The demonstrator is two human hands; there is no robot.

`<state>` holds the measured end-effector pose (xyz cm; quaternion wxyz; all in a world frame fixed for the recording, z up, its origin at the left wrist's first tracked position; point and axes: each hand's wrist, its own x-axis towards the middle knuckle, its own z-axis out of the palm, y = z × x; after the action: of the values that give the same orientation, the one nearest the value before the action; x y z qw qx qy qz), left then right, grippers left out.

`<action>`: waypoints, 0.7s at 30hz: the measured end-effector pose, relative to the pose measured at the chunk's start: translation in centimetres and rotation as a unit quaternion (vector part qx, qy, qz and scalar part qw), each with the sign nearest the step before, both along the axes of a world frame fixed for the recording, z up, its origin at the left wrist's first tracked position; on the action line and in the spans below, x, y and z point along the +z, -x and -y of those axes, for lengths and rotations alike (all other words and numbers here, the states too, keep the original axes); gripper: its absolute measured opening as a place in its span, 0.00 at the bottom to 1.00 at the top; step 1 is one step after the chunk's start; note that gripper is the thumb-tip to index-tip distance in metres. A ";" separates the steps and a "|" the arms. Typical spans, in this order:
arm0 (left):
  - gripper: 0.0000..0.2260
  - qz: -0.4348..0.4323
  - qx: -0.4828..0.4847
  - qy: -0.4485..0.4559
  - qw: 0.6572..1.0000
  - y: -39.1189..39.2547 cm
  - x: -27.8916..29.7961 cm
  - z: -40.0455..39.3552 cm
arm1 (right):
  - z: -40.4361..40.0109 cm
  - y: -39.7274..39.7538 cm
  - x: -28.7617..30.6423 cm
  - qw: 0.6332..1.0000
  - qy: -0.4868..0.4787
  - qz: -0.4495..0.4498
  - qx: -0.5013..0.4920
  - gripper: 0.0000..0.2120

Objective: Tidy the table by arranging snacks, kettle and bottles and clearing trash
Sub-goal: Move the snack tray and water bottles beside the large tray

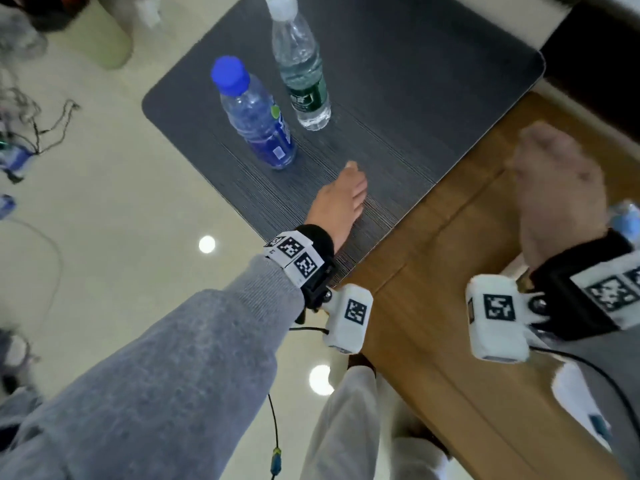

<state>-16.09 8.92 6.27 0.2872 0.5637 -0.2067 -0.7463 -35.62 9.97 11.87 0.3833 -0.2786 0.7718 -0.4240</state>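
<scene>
I have two bottles standing upright side by side on the dark table (433, 98): the blue-capped bottle (256, 116) nearer me, the green-label bottle (301, 71) just behind it. I judge the bottle arranging is under way; next I need to fetch whatever remains. My left hand (341, 199) hangs just short of the blue one, holding nothing, though I cannot see how its fingers lie. My right hand (557, 188) is blurred over the wooden surface (450, 271); I cannot tell its fingers.
</scene>
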 end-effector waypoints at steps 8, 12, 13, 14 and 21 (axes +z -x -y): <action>0.22 0.083 0.046 -0.049 0.994 -4.4 -1.4 -1.5 | -0.7 -4.9 -4.6 0.964 -0.133 0.095 0.210 0.25; 0.19 0.110 0.056 -0.055 0.991 -5.5 -1.7 -1.3 | -0.7 -6.4 -5.6 0.951 -0.158 0.113 0.239 0.25; 0.19 0.118 0.051 -0.050 0.990 -5.3 -1.6 -1.1 | -0.5 -6.5 -5.6 0.952 -0.159 0.115 0.236 0.24; 0.18 0.129 0.039 -0.041 0.990 -4.9 -1.5 -1.0 | -0.3 -6.5 -5.6 0.952 -0.159 0.116 0.233 0.25; 0.25 0.171 -0.037 0.048 0.983 -3.1 -0.9 0.4 | 0.5 -6.6 -6.1 0.950 -0.147 0.105 0.255 0.36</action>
<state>-13.01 8.55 5.34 0.2467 0.6608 -0.3095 -0.6378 -29.02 9.50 5.79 0.5941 -0.3607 0.6841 -0.2211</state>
